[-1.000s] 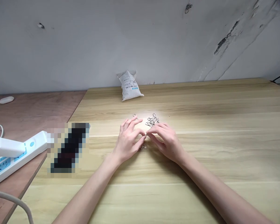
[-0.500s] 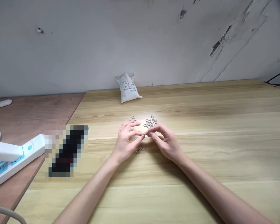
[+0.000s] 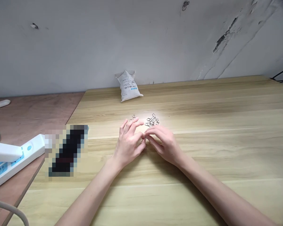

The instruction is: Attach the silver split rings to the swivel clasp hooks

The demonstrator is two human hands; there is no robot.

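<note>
My left hand (image 3: pixel 128 145) is closed in a pinch of thumb and forefinger, its other fingers spread above the wooden table. Between its tips and those of my right hand (image 3: pixel 166 142) shows a bit of a small metal clasp (image 3: pixel 145 137), mostly covered by fingers. The right thumb and forefinger also close on it from the right side. Just beyond my right fingertips lies a pile of silver metal clasps with rings (image 3: pixel 152 120). A few more metal clasps (image 3: pixel 133 117) lie behind my left fingers, partly hidden.
A white printed packet (image 3: pixel 130 88) stands at the back against the wall. To the left lie a pixelated dark object (image 3: pixel 68 150) and a white power strip (image 3: pixel 28 155) with a plug in it. A white oval case (image 3: pixel 2 103) rests on the brown surface.
My left hand has turned slightly, its upper fingers lifting. The clasp that lay on the table below the fingertips no longer shows there. The view has tilted a little downward.
</note>
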